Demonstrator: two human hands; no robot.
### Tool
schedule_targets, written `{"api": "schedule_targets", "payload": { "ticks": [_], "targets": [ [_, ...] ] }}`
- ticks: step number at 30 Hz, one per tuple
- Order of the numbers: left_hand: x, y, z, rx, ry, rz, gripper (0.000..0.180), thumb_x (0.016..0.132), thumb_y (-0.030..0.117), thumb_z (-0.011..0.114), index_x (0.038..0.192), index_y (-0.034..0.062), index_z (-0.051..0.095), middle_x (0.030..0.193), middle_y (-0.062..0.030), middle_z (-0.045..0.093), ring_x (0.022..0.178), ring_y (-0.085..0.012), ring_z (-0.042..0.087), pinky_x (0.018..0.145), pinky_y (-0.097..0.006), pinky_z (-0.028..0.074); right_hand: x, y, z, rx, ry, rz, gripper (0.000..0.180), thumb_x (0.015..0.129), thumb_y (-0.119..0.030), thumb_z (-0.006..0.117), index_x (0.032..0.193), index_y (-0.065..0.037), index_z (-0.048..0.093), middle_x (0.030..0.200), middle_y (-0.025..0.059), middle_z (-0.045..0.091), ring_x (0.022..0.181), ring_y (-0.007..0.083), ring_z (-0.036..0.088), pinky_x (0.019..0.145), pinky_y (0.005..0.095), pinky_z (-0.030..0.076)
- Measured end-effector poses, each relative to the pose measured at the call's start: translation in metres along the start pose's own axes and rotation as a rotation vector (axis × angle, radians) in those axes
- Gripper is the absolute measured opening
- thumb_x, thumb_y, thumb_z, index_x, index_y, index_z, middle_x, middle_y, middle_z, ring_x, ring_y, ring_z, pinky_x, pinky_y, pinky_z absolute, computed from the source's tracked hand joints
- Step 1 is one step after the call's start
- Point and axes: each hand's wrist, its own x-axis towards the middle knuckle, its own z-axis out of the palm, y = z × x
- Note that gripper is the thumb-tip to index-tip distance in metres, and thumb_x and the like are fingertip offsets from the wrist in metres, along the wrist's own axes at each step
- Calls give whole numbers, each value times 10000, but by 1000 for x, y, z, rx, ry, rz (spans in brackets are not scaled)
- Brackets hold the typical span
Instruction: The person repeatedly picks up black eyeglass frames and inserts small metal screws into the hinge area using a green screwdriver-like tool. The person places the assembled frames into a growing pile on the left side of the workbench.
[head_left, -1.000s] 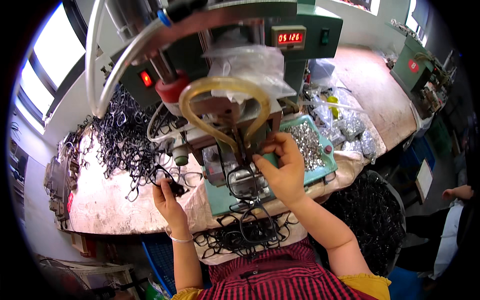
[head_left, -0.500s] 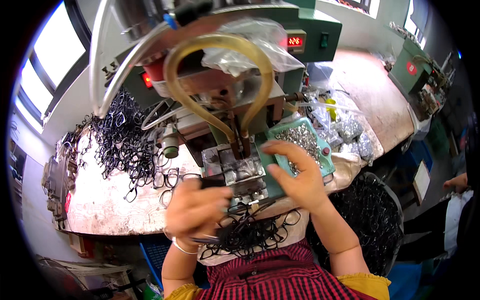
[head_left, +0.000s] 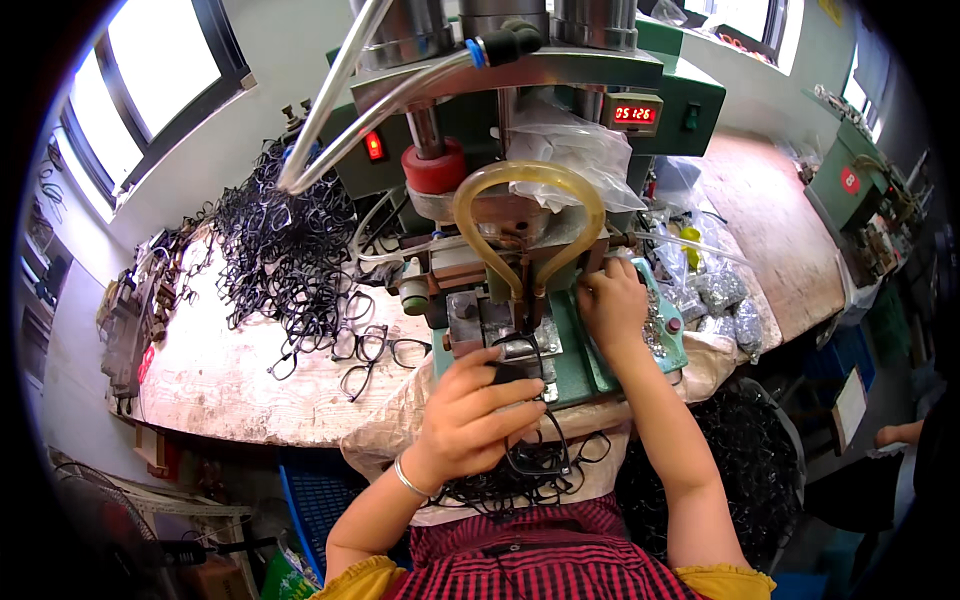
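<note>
While the L hand (head_left: 478, 405) has a black glasses frame (head_left: 561, 435) just below the press prongs (head_left: 528, 300) near center frame (can't tell if they touch), the R hand (head_left: 612, 300) is right of center, at the L side of the green tray (head_left: 681, 352) w/ the small metal bits (head_left: 655, 328). IMO the trick for this step is keeping the frame steady + square to the prongs, fingertips off to the side so nothing gets pinched, and not letting the lower rim snag on the pile of frames (head_left: 500, 490) at bottom center. For the R hand I'd go one bit at a time, thumb + index, w/o bumping the yellowish tube loop (head_left: 530, 172). Grip-wise: L fingers are close together, laid across the frame and holding it, w/ a rim sticking out past the fingertips to the lower right. R fingers are curled in, def not wide, but can't tell if there's a bit pinched in there tbh.
</note>
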Motion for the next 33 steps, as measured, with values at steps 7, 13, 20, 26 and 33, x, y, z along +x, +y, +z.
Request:
{"api": "schedule_targets", "payload": {
  "ticks": [7,13,20,26,33],
  "targets": [
    [-94,44,-70,613,307,-419,167,879,-25,607,1018,35,679,1004,-143,723,881,-260,637,840,-381,455,-62,24,-45,298,143,201,108,824,-32,730,931,-42,732,907,77,711,865,232,660,784,333,521],
    [-79,2,-114,676,261,-675,199,845,-34,659,1037,17,677,1124,-137,673,1058,-305,593,992,-427,416,-66,33,-37,1055,284,755,145,920,-41,666,1055,-11,706,965,36,700,879,110,631,820,243,497],
    [-132,-126,-34,811,-296,-653,289,746,9,657,1009,112,719,1442,-143,511,1313,-431,432,1144,-504,307,-36,2,-20,1114,119,603,152,884,-28,703,1034,-3,710,960,29,707,905,108,635,847,258,487],
    [-139,-119,-73,643,261,-698,134,794,4,664,924,36,671,1194,-145,673,1095,-323,601,949,-394,467,-99,35,-82,440,241,435,137,800,36,709,930,-6,714,928,86,699,900,206,646,850,314,492],
    [-253,-216,-159,600,441,-1106,261,936,219,571,799,0,605,670,-124,583,599,-217,500,598,-377,424,-69,-19,-108,772,20,313,134,773,30,717,903,-6,716,912,83,695,882,214,657,814,321,497]
  ]
}}
